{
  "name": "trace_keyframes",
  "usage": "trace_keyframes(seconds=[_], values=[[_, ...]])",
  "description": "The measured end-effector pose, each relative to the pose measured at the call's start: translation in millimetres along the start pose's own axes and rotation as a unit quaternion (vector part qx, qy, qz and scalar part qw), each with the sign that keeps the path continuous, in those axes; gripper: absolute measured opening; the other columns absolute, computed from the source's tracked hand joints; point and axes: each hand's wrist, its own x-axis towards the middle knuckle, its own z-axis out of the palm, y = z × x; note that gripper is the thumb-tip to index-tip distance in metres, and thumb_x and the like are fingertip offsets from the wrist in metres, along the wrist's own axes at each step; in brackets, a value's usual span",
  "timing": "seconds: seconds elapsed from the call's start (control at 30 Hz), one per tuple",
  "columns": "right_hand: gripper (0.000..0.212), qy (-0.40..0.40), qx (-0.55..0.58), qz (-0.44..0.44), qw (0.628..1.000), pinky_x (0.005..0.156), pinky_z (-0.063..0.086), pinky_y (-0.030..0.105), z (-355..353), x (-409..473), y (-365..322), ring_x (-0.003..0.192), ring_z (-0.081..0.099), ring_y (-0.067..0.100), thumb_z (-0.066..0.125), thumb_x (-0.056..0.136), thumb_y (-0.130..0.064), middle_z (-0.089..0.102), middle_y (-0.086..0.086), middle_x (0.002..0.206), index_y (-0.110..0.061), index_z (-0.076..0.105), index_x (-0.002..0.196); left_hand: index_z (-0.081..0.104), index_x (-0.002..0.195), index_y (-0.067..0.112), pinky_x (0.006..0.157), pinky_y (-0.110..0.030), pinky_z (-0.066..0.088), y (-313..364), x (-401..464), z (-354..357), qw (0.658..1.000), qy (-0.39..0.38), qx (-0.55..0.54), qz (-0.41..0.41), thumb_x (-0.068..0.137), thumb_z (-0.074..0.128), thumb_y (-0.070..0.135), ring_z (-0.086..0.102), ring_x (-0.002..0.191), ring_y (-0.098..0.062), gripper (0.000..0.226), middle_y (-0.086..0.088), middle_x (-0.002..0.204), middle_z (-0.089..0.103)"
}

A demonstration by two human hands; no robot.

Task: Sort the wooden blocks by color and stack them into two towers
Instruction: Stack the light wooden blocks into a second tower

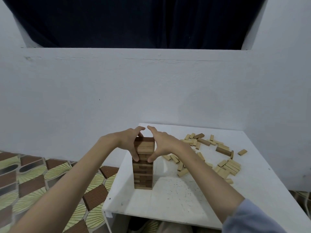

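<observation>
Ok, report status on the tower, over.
Left hand and right hand open, pressing dark tower sides. Light blocks loose on table. Nothing blocking.

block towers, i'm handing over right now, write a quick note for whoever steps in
Left hand and right hand: both pressed against opposite sides of the dark tower, near its top, squaring it.
Dark tower stands on the white table, left part.
Light blocks lie loose on the right part, with a few dark blocks among them.
Done: most of the dark tower.
Left: add the stray dark ones, build the light tower.
</observation>
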Motion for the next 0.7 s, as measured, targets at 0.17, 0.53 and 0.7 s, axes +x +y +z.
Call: trace_keyframes(seconds=[0.17,0.53,0.7], values=[[0.119,0.008,0.005,-0.007,1.000,0.099,0.042,0.042,-0.1,-0.8,-0.3,0.126,0.045,0.029,0.085,0.068,-0.029,0.045,0.009,0.140,-0.023,0.000,0.152,0.010,0.146,0.023,0.107,-0.035,0.035,-0.5,1.8,0.7,1.000,0.001,0.000,0.005,0.063,0.086,0.022,0.036,0.130,-0.022,0.113,0.001,0.144,0.037],[0.117,0.024,0.019,-0.015,0.999,0.095,0.043,0.039,1.8,-3.6,2.8,0.120,0.049,0.028,0.086,0.067,-0.030,0.051,0.007,0.133,-0.025,0.005,0.151,0.013,0.146,0.024,0.105,-0.034,0.035,0.6,0.3,2.1,1.000,-0.002,-0.005,0.012,0.064,0.086,0.019,0.034,0.129,-0.021,0.110,0.001,0.143,0.037],[0.117,0.029,0.038,-0.018,0.999,0.097,0.043,0.039,4.1,-1.2,3.6,0.123,0.047,0.029,0.086,0.067,-0.029,0.049,0.008,0.136,-0.026,0.005,0.152,0.012,0.146,0.023,0.102,-0.030,0.036,0.6,0.6,5.4,0.999,0.012,-0.025,0.024,0.064,0.086,0.019,0.038,0.127,-0.021,0.110,-0.001,0.143,0.038]])
